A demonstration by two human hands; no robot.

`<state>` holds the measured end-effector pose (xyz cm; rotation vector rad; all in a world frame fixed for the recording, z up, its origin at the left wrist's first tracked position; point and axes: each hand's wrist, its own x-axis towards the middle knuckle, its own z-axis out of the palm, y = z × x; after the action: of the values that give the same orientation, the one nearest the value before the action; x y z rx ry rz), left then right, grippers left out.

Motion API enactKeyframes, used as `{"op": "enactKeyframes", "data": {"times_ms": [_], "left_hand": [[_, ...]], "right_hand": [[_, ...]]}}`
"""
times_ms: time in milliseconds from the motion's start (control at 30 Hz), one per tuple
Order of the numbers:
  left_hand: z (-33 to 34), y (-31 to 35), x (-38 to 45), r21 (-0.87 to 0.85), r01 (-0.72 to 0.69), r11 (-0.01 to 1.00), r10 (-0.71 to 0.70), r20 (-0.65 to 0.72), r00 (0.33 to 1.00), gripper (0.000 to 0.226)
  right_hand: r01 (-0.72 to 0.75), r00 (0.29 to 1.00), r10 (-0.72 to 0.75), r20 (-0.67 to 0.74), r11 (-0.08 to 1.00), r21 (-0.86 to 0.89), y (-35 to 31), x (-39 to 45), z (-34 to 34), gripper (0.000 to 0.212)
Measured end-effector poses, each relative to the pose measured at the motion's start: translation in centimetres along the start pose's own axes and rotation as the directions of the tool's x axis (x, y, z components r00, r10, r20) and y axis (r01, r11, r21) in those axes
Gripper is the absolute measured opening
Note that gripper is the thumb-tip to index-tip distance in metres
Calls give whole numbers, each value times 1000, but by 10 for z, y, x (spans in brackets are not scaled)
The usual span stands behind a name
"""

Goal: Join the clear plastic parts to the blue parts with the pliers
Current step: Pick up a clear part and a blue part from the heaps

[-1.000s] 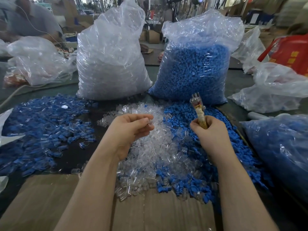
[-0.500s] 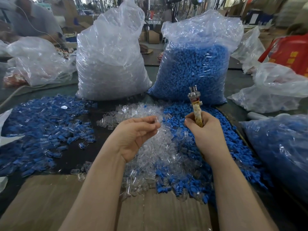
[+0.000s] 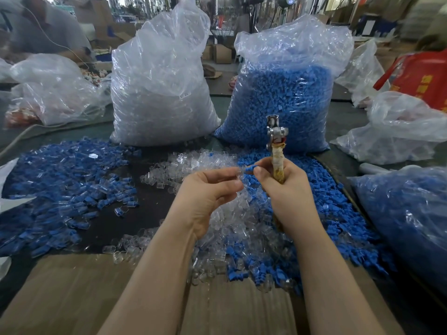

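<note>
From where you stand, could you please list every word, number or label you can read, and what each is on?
"SJ 017", roughly; small and hard to confirm: white sticker on the bag of clear parts.
Yellow characters, too blurred to read: red bag.
White tag on the left blue pile: nothing legible.

Person is working w/ both forearms bare, no sleeves showing up to frame edge. Left hand (image 3: pixel 208 189) & right hand (image 3: pixel 283 189) are wearing no gloves, rings, or watch.
</note>
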<state>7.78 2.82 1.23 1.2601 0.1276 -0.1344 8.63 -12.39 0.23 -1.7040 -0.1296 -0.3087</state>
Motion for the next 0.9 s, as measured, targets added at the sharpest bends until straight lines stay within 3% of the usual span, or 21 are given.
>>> {"op": "enactKeyframes", "data": {"times_ms": [267,400,633,900], "left_hand": [[5,-3,0,148,-96,984,111,-101,989,8],[9,-3,0,90,-137,986,149,-149,978,8],[18,-4,-2,21,-210,977,210,-186,960,5],[22,-3,-4,-26,-245,969,235,-203,951,10]], "right_hand": [[7,1000,-7,11,1000,-1,0,-2,1,12],[41,999,-40,-15,999,20,-1,-1,3,13],[157,986,-161,-43,984,-86,-2,-3,9,14],[185,977,-194,-89,978,-95,0,-3,13,12]]}}
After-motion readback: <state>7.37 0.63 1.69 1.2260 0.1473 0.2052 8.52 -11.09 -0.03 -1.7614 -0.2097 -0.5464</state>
